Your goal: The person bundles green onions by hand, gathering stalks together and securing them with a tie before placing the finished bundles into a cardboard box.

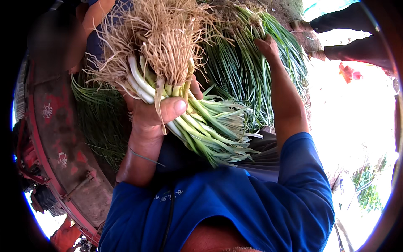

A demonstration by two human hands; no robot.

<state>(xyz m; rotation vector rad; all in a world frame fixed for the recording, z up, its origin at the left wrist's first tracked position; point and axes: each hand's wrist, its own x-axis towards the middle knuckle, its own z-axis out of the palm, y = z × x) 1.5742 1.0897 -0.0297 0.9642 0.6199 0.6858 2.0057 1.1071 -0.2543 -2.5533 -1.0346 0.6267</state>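
Close to the camera, my left hand (pixel 154 113) grips a thick bunch of leafy green alliums (pixel 195 123) around its pale stems, the thumb across the front. Its dry, tan roots (pixel 170 41) fan upward and the leaf ends point to the lower right. My right hand (pixel 267 47) reaches out to a large heap of the same long-leaved plants (pixel 236 75) and touches stems near their root ends. Its fingers are partly hidden, so whether they are closed on stems cannot be told.
At left runs a worn red metal panel (pixel 59 126) of a vehicle or machine, with more green leaves (pixel 100 119) beside it. Another person's arm (pixel 97 15) is at the upper left. A standing person's dark-trousered legs (pixel 349 50) are at the upper right.
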